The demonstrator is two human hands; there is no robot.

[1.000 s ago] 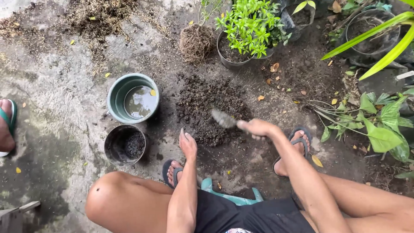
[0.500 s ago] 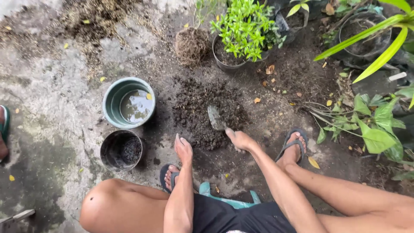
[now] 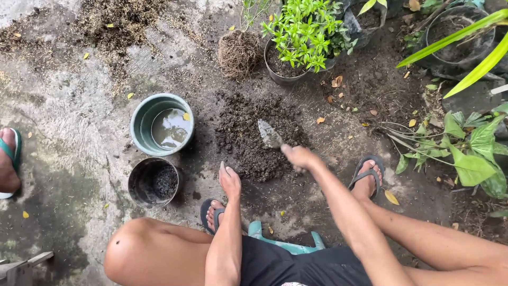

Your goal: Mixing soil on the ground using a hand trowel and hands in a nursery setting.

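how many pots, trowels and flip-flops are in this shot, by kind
Pots and buckets: 5 (green bucket holding water, dark pot with some soil, pot of the leafy plant, two dark pots at top right)
Trowels: 1 (trowel in the right hand)
Flip-flops: 3 ()
Total: 9

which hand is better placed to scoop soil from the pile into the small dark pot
Right. The right hand already grips the trowel, whose blade rests on the soil pile. The left hand is empty, though nearer the small dark pot, so it could probably steady it.
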